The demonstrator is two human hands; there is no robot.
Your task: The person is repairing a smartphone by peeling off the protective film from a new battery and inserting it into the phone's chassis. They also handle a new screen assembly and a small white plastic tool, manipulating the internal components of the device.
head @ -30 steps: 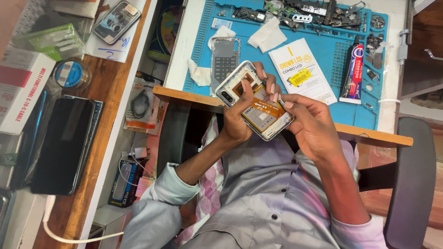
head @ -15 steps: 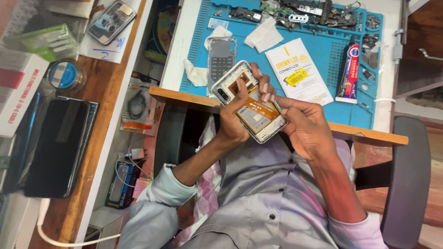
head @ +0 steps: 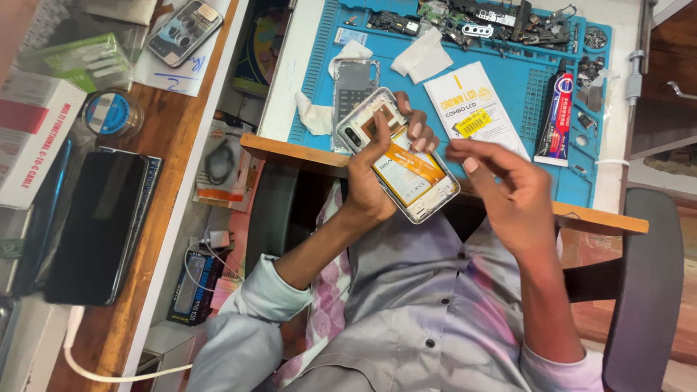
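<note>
Left hand (head: 377,170) grips opened phone (head: 399,156) — right hand (head: 508,185) hovers beside.

Even, fairly bright indoor light falls from above, and colours read true on the blue work mat (head: 508,80). Shadows are soft and short; the space under the desk edge at the centre is darker. A faint sheen sits on the black screen (head: 94,225) at left. The right hand (head: 508,189) is slightly motion-blurred. Lines bend mildly towards the corners; the near edge is soft.
</note>
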